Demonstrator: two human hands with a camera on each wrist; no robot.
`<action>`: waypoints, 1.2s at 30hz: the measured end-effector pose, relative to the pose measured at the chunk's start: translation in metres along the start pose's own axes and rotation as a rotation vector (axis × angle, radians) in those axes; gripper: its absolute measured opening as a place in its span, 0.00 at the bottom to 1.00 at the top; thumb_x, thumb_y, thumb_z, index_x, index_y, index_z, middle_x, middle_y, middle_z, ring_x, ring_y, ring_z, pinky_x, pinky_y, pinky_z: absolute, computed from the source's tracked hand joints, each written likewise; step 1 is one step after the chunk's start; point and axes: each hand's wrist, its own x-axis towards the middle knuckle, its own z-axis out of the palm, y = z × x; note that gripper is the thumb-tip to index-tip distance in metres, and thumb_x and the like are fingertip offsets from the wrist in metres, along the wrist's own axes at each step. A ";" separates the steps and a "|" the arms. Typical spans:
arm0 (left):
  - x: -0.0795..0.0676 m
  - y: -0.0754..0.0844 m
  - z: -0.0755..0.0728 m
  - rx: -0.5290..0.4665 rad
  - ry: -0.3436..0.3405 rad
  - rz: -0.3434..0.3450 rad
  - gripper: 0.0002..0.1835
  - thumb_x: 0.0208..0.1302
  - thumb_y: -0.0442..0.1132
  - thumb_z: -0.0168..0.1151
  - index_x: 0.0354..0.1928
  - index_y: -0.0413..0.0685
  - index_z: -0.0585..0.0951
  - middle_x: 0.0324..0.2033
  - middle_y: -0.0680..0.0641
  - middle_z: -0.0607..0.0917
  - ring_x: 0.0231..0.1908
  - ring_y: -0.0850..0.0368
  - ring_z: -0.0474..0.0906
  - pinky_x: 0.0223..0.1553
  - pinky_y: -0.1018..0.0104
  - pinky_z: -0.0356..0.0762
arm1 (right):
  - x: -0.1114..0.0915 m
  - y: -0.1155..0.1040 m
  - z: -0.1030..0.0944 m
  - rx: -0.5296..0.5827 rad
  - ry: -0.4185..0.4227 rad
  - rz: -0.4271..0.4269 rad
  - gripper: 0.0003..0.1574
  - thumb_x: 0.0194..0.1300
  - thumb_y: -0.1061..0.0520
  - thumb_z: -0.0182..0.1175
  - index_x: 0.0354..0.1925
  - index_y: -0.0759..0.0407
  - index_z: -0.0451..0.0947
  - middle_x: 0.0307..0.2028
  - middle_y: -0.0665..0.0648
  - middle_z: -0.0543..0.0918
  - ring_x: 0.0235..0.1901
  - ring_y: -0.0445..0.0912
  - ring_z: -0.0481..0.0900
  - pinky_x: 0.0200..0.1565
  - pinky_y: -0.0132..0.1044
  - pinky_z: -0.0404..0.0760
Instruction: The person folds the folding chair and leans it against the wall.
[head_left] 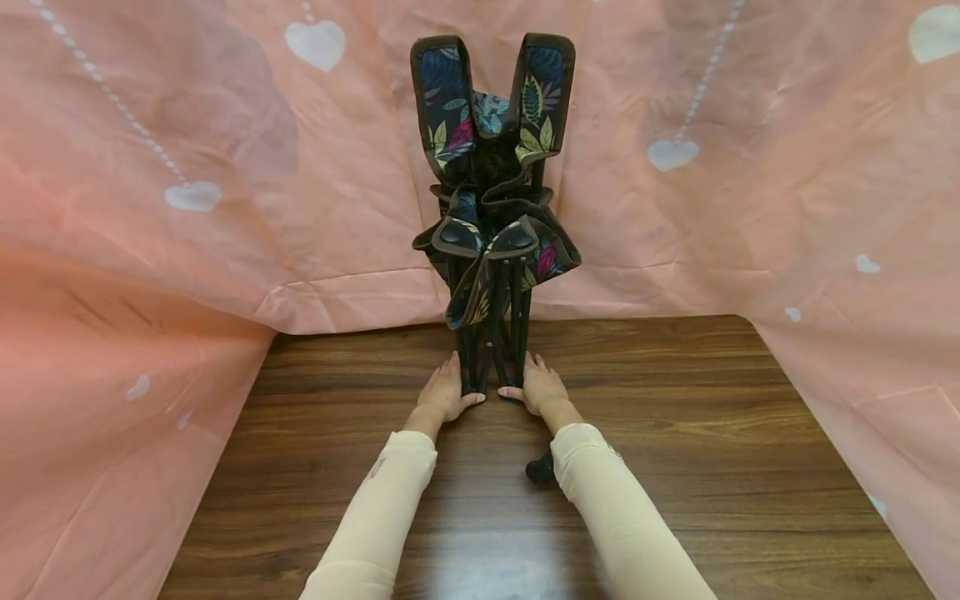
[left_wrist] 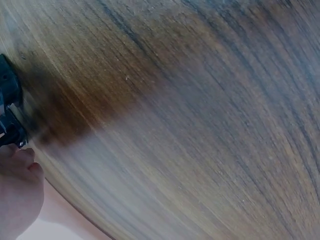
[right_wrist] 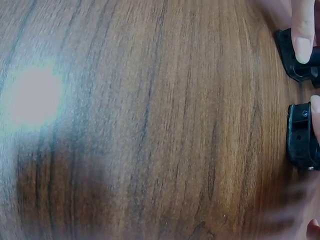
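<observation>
A folded camping chair (head_left: 544,96) stands upright on the wooden surface, its dark leafy-patterned fabric bunched above black legs (head_left: 491,333). Low on the left legs is my left hand (head_left: 444,390), thumb across the front and fingers along the outer side. My right hand (head_left: 542,388) holds the right legs the same way, mirrored. In the left wrist view, black feet (left_wrist: 10,82) show at the left edge beside the hand (left_wrist: 20,195). The right wrist view shows a finger (right_wrist: 302,30) against one black foot (right_wrist: 287,52) and a second foot (right_wrist: 300,135) below it.
Pink cloth with white hearts (head_left: 315,46) hangs behind and along both sides of the brown wooden surface (head_left: 675,400). A small black object (head_left: 538,470) pokes out beside the right sleeve, partly hidden by it. Light glares off the near part of the wood.
</observation>
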 end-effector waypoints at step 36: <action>-0.003 -0.003 0.001 0.077 0.020 0.008 0.53 0.64 0.65 0.55 0.76 0.41 0.43 0.75 0.41 0.53 0.76 0.48 0.47 0.78 0.58 0.42 | -0.008 -0.001 -0.008 -0.107 -0.121 0.032 0.55 0.68 0.28 0.44 0.77 0.57 0.39 0.78 0.56 0.39 0.77 0.55 0.36 0.75 0.61 0.44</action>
